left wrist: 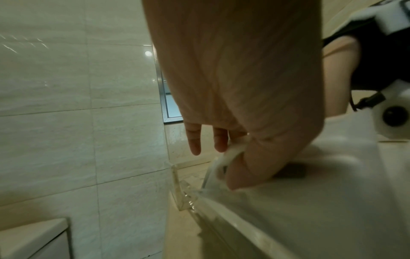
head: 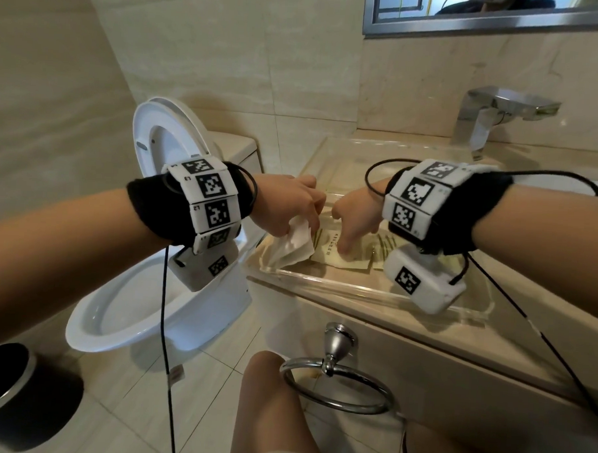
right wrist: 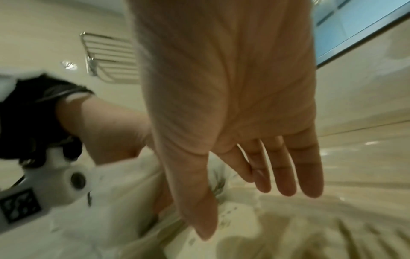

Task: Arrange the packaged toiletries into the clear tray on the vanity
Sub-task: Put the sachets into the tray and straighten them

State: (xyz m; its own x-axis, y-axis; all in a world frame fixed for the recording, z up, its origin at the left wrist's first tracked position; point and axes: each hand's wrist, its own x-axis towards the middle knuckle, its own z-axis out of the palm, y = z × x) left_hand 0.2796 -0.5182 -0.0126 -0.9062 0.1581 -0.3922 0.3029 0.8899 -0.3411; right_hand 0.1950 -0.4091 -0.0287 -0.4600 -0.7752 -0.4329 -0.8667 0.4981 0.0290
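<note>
At tray's (head: 366, 291) 9 o'clock, left hand (head: 288, 205) pinches limp white sachet (head: 295, 246); grip its edge. Right hand (head: 354, 215), fingers extended, presses flat packet (head: 327, 251).

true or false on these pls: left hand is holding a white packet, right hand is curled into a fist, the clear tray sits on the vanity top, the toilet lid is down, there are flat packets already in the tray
1. The left hand holds a white packet: true.
2. The right hand is a fist: false, its fingers are straight, touching a flat packet.
3. The clear tray sits on the vanity top: true.
4. The toilet lid is down: false, it stands raised.
5. Flat packets already lie in the tray: true.
</note>
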